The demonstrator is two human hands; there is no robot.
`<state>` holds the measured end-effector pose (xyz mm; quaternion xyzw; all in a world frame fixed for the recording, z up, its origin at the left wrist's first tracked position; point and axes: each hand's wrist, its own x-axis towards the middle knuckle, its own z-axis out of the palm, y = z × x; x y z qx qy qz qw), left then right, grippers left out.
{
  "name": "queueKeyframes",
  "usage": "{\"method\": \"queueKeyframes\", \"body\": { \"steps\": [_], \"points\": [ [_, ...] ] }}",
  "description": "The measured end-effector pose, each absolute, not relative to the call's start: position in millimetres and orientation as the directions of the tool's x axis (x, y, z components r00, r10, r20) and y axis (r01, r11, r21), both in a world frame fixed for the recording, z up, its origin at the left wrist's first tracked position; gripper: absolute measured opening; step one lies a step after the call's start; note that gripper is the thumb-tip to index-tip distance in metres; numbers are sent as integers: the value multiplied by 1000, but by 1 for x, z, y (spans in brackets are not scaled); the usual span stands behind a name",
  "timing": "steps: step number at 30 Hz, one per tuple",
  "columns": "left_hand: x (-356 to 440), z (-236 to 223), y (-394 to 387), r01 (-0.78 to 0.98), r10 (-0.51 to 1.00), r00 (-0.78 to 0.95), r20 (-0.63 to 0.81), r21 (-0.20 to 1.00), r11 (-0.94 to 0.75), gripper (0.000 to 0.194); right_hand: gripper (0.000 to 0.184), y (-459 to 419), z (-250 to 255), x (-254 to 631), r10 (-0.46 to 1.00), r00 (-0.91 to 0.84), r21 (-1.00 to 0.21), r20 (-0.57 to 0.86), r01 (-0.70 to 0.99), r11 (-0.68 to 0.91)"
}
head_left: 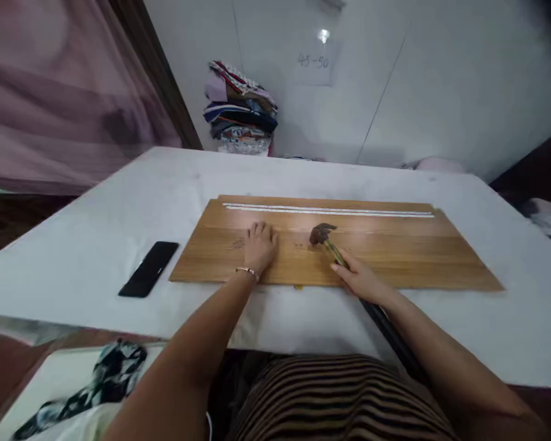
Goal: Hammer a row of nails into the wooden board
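Note:
A wooden board [386, 245] lies flat on a white-covered table. My left hand [261, 247] rests palm down on it, fingers slightly apart and holding nothing that I can see. Just left of that hand is a small group of thin nails [236, 244]. My right hand [354, 275] is closed around the handle of a claw hammer [322, 234], its head low over the middle of the board. Beneath the hammer head, small dark marks or nail heads [298, 245] show on the wood, too small to tell apart. Two white strips [330, 212] run along the board's far edge.
A black phone [149, 269] lies on the table [92, 245] to the left of the board. Folded clothes [243, 110] are stacked beyond the far edge, against a pale wall. A pink curtain [64, 92] hangs at the left. Patterned cloth [114, 373] lies at the lower left.

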<state>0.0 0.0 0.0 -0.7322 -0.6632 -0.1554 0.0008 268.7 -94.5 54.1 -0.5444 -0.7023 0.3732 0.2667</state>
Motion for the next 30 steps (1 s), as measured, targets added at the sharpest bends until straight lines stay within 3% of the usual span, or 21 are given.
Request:
{"method": "queueKeyframes", "body": {
  "steps": [18, 30],
  "points": [
    [1, 2, -1, 964, 977, 54, 207, 244, -105, 33, 62, -96, 58, 258, 954, -268, -808, -132, 587, 53],
    [2, 7, -3, 966, 975, 62, 214, 235, -113, 30, 61, -94, 56, 259, 954, -296, -823, -37, 550, 139]
  ]
}}
